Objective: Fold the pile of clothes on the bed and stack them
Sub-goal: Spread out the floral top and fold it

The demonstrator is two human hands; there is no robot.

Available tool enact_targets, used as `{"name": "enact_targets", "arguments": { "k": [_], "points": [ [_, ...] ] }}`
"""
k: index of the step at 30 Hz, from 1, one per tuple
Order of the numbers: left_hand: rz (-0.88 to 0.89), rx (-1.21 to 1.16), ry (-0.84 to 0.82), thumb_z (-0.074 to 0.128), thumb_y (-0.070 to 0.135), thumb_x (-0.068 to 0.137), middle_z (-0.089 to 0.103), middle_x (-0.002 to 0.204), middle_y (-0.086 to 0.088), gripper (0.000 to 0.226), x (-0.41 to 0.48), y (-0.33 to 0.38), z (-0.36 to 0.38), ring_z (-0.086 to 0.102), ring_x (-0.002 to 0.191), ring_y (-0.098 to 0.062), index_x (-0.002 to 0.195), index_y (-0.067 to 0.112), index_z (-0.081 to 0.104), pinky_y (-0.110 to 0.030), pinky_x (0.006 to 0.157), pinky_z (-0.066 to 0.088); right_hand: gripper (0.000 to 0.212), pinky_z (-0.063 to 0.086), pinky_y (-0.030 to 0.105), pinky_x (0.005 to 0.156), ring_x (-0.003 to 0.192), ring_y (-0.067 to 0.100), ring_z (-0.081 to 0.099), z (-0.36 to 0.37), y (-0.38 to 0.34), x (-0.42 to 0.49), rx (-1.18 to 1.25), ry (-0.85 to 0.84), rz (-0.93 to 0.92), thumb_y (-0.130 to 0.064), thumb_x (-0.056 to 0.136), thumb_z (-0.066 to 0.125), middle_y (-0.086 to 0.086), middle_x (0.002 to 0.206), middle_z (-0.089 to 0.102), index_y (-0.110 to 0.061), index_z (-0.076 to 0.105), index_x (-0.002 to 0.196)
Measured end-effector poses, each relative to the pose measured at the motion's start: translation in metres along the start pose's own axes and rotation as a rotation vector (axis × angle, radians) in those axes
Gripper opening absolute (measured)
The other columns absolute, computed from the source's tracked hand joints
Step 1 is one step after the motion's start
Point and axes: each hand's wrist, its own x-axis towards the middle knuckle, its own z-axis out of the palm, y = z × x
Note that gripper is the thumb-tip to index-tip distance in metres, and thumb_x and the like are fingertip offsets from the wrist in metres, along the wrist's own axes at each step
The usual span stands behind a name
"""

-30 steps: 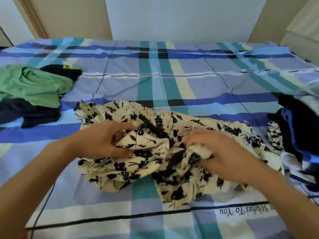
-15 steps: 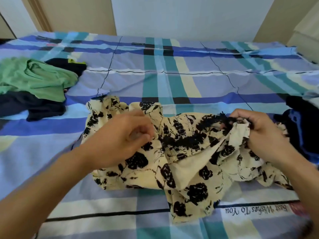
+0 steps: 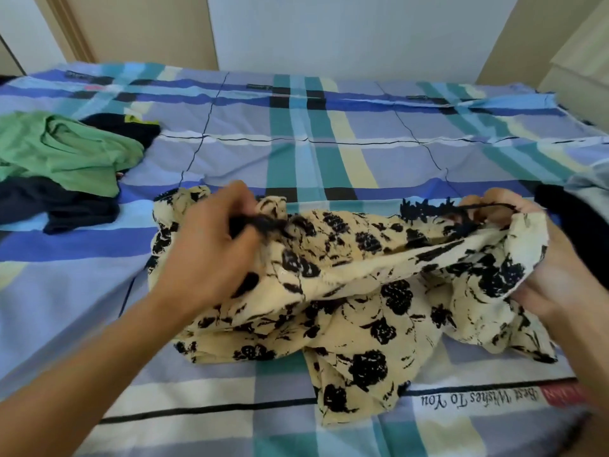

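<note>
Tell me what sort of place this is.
Most likely a home bedroom: a plaid-sheeted bed, loose clothes lying on it such as a green garment and a cream floral garment, and plain walls close behind.

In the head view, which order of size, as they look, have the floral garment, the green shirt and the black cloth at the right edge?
1. floral garment, clearly largest, also nearest.
2. green shirt.
3. black cloth, smallest as seen, but the frame edge cuts it, so its whole size is unsure.
</note>
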Motion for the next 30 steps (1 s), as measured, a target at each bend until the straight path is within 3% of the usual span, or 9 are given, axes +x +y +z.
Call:
{"name": "enact_targets", "arguments": {
  "k": [4, 8, 11, 14, 16, 18, 21, 24, 30],
  "points": [
    [-0.335, -0.448, 0.190, 0.046, 0.009, 0.099, 0.070, 0.070, 0.000, 0.026, 0.016, -0.002, -0.013, 0.061, 0.066, -0.015, 0.081, 0.019, 0.061, -0.024, 0.050, 0.042, 0.038, 0.060, 0.026, 0.066, 0.077, 0.012, 0.074, -0.007, -0.001, 0.002, -0.116, -0.082, 0.052, -0.031, 0.043, 0.094, -0.004, 0.090, 0.077, -0.031, 0.076, 0.076],
    [-0.512, -0.378, -0.098, 0.062, 0.062, 0.070, 0.075, 0.100, 0.004, 0.064, 0.021, -0.022, -0.021, 0.070, 0.094, -0.022, 0.116, 0.018, 0.067, -0.031, 0.070, 0.046, 0.048, 0.046, 0.053, 0.092, 0.117, 0.028, 0.065, -0.008, 0.004, 0.005, -0.360, -0.111, 0.243, 0.025, 0.083, 0.035, 0.009, 0.117, 0.071, -0.010, 0.060, 0.105],
    [-0.338, -0.072, -0.578, 0.060, 0.089, 0.046, 0.051, 0.133, 0.032, 0.093, 0.013, -0.020, -0.038, 0.053, 0.114, 0.003, 0.132, 0.056, 0.046, -0.031, 0.097, 0.041, 0.015, 0.044, 0.044, 0.094, 0.115, 0.029, 0.062, -0.005, -0.005, -0.003, -0.614, -0.024, 0.280, -0.024, 0.100, 0.051, -0.004, 0.109, 0.073, -0.023, 0.065, 0.105],
    [-0.264, 0.397, -0.916, 0.057, 0.101, 0.036, -0.014, 0.150, 0.034, 0.144, 0.004, -0.016, -0.043, 0.006, 0.143, 0.001, 0.152, 0.050, -0.012, -0.037, 0.120, 0.012, 0.069, 0.045, 0.035, 0.098, 0.102, -0.008, 0.059, -0.002, -0.023, -0.018, -0.938, -0.296, 0.505, -0.095, 0.060, 0.053, -0.030, 0.109, 0.063, -0.054, 0.055, 0.115],
    [-0.140, 0.690, -0.942, 0.054, 0.099, 0.042, -0.028, 0.146, 0.027, 0.150, -0.005, -0.017, -0.028, -0.014, 0.144, -0.004, 0.153, 0.034, -0.024, -0.035, 0.118, -0.002, 0.105, 0.046, 0.026, 0.093, 0.104, -0.018, 0.051, 0.011, -0.020, -0.034, -1.165, -0.533, 0.651, -0.098, 0.037, 0.060, -0.039, 0.127, 0.044, -0.066, 0.025, 0.130],
    [-0.004, 0.816, -0.836, 0.053, 0.093, 0.056, -0.004, 0.162, 0.017, 0.134, -0.015, -0.015, -0.006, 0.008, 0.151, -0.012, 0.158, 0.027, -0.005, -0.037, 0.123, 0.011, 0.126, 0.016, 0.022, 0.107, 0.130, -0.006, 0.040, 0.012, 0.003, -0.041, -1.406, -0.593, 0.574, -0.082, 0.051, 0.075, -0.031, 0.152, 0.018, -0.051, 0.003, 0.149],
    [0.150, 0.701, -0.555, 0.055, 0.071, 0.081, 0.052, 0.121, 0.018, 0.066, -0.015, -0.017, 0.009, 0.053, 0.106, -0.003, 0.133, 0.031, 0.046, -0.023, 0.090, 0.045, 0.091, 0.034, 0.008, 0.098, 0.124, -0.003, 0.042, 0.009, 0.022, -0.038, -1.398, -0.479, 0.416, -0.040, 0.080, 0.081, -0.021, 0.139, 0.032, -0.026, 0.027, 0.151],
    [0.126, 0.463, -0.367, 0.055, 0.051, 0.093, 0.059, 0.080, 0.018, 0.037, -0.002, -0.019, -0.001, 0.055, 0.071, 0.001, 0.117, 0.024, 0.061, -0.021, 0.064, 0.041, 0.036, 0.046, 0.006, 0.071, 0.088, -0.006, 0.064, -0.004, 0.017, -0.026, -1.101, -0.229, 0.248, -0.007, 0.084, 0.075, -0.022, 0.101, 0.070, -0.034, 0.067, 0.106],
    [0.067, 0.119, -0.057, 0.062, 0.017, 0.095, 0.057, 0.060, 0.011, 0.011, 0.013, -0.014, -0.041, 0.046, 0.046, -0.008, 0.096, 0.025, 0.053, -0.015, 0.044, 0.030, 0.045, 0.054, 0.033, 0.080, 0.089, 0.018, 0.070, -0.006, 0.007, -0.025, -0.442, 0.151, 0.155, 0.015, 0.089, 0.055, -0.001, 0.090, 0.075, -0.026, 0.073, 0.084]
  ]
}}
